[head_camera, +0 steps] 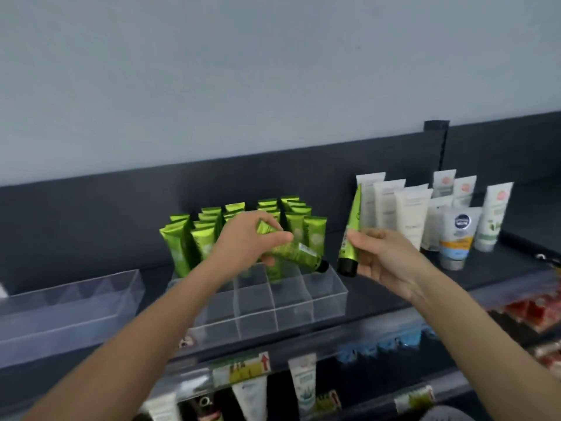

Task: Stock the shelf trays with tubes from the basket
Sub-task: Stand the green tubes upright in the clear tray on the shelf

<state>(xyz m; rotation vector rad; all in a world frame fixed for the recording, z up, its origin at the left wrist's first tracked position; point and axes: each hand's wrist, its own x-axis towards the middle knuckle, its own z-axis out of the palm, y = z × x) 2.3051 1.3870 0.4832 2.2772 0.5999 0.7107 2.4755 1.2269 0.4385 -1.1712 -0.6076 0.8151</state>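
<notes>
A clear divided tray (321, 302) sits on the dark shelf, its back compartments filled with several upright green tubes (179, 241). My left hand (246, 241) grips a green tube (299, 253) tilted with its black cap down and to the right, above the tray's middle row. My right hand (379, 256) holds a second green tube (350, 235) nearly upright, cap down, just right of the tray. The front compartments hold nothing. The basket is out of view.
A long clear tray (60, 302) stands at the left of the shelf. White tubes (409, 214) stand in rows at the right. The shelf edge (379, 332) carries price labels, with more products on the shelves below.
</notes>
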